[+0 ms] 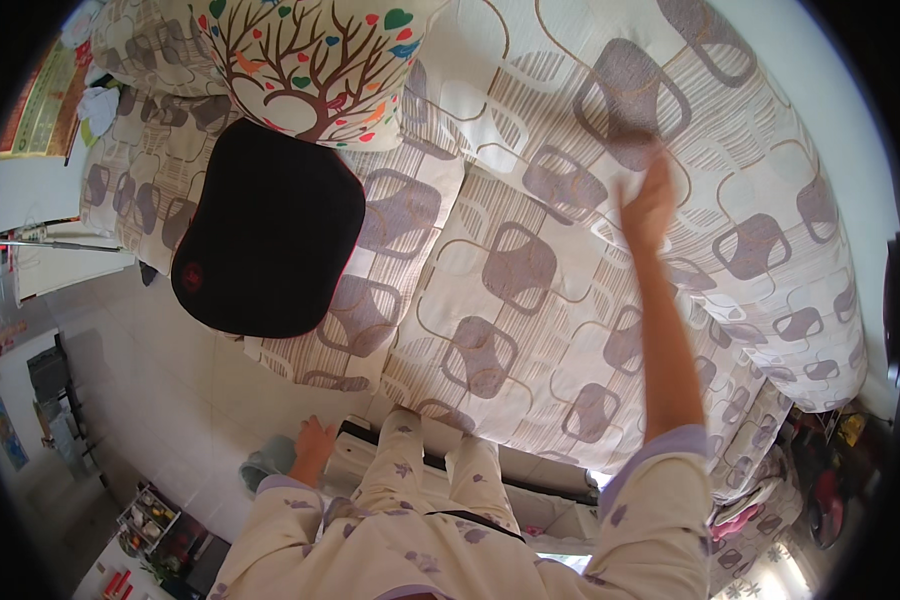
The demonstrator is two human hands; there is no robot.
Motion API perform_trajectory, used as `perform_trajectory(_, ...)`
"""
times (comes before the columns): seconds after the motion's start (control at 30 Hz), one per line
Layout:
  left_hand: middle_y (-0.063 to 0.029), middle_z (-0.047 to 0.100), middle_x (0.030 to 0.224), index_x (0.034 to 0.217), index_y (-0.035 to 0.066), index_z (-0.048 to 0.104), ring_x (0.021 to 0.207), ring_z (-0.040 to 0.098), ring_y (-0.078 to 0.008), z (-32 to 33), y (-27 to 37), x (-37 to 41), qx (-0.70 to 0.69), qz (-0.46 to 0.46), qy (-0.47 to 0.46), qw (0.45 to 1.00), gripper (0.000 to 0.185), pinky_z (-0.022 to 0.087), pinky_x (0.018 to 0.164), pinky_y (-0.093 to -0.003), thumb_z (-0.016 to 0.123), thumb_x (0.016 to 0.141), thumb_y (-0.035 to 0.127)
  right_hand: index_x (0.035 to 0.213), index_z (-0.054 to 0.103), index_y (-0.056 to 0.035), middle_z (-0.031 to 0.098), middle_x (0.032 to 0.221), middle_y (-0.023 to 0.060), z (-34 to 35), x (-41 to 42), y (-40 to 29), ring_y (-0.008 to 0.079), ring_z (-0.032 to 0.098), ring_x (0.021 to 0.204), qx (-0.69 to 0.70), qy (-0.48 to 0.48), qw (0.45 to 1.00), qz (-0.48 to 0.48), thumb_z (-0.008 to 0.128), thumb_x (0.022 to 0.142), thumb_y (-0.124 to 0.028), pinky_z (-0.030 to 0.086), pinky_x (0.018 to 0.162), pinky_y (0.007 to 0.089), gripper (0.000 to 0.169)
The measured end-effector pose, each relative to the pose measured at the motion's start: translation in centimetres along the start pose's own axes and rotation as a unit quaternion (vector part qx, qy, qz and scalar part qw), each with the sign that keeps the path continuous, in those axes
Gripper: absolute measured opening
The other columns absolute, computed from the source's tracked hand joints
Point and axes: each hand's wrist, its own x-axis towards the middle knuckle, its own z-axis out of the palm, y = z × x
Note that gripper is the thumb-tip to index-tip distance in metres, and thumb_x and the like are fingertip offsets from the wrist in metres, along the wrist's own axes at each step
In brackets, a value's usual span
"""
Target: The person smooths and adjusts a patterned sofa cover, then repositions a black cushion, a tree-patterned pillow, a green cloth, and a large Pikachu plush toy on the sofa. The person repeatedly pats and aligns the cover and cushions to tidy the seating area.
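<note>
A sofa [487,300] dressed in a cream patterned cover fills the space before me. My right hand [649,199] reaches out over its backrest [720,180] and is blurred. At its fingertips is a brownish blur, and I cannot tell whether it is a held thing or part of the cover's pattern. Low at my side hangs my left hand [315,446], fingers apart and holding nothing. Behind that hand, in the picture, a grey-blue object [266,461] appears near the floor. Left of the bare seat lies a black cushion [270,232] with red edging.
A cushion with a printed tree [322,67] leans beyond the black one. Close behind my legs is a low white table [352,457] with a dark edge. Tiled floor [165,360] stretches to the left, towards a small rack of goods [148,517]. Folded cloths [746,502] lie at right.
</note>
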Motion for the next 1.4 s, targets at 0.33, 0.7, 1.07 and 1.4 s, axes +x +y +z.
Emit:
perform_trajectory(0.33, -0.0229, 0.050, 0.126, 0.131, -0.002, 0.043, 0.118, 0.048, -0.0387, -3.5, 16.9, 4.9, -0.139, 0.414, -0.009, 0.900, 0.056, 0.040, 0.099, -0.0442, 0.064, 0.084, 0.019, 0.140, 0.038, -0.0091, 0.032, 0.147, 0.0188, 10.2, -21.8, -16.2, 0.0345, 0.024, 0.139, 0.070, -0.395, 0.913, 0.072, 0.071, 0.077, -0.033, 0.022, 0.110, 0.0542, 0.075)
perform_trajectory(0.7, -0.0216, 0.018, 0.152, 0.147, 0.008, 0.023, 0.139, 0.020, -0.0409, -3.0, 28.4, 16.0, -0.092, 0.455, 0.118, 0.878, 0.084, 0.023, 0.113, -0.0488, 0.070, 0.080, 0.026, 0.146, 0.030, -0.0119, 0.023, 0.153, 0.0171, 15.8, -19.3, -13.7, 0.0307, 0.016, 0.143, 0.078, -0.363, 0.929, 0.002, 0.062, 0.084, -0.037, 0.015, 0.115, 0.0499, 0.074)
perform_trajectory(1.07, -0.0197, 0.020, 0.152, 0.145, 0.012, 0.030, 0.139, 0.021, -0.0397, -5.9, 43.5, 20.7, 0.004, 0.531, 0.214, 0.820, 0.071, 0.018, 0.113, -0.0539, 0.064, 0.086, 0.032, 0.134, 0.047, -0.0073, 0.038, 0.142, 0.0182, 11.3, -22.9, 9.6, 0.0358, 0.035, 0.132, -0.100, -0.109, 0.954, 0.262, 0.060, 0.086, -0.038, 0.027, 0.106, 0.0542, 0.059)
perform_trajectory(1.4, -0.0162, 0.057, 0.122, 0.122, 0.007, 0.057, 0.118, 0.049, -0.0326, -9.0, 56.1, 23.5, 0.100, 0.526, 0.180, 0.825, 0.058, 0.034, 0.103, -0.0480, 0.056, 0.085, 0.052, 0.114, 0.063, -0.0072, 0.062, 0.114, 0.0171, 12.5, -20.4, 15.8, 0.0387, 0.055, 0.107, -0.101, -0.116, 0.953, 0.263, 0.065, 0.080, -0.040, 0.040, 0.093, 0.0484, 0.047)
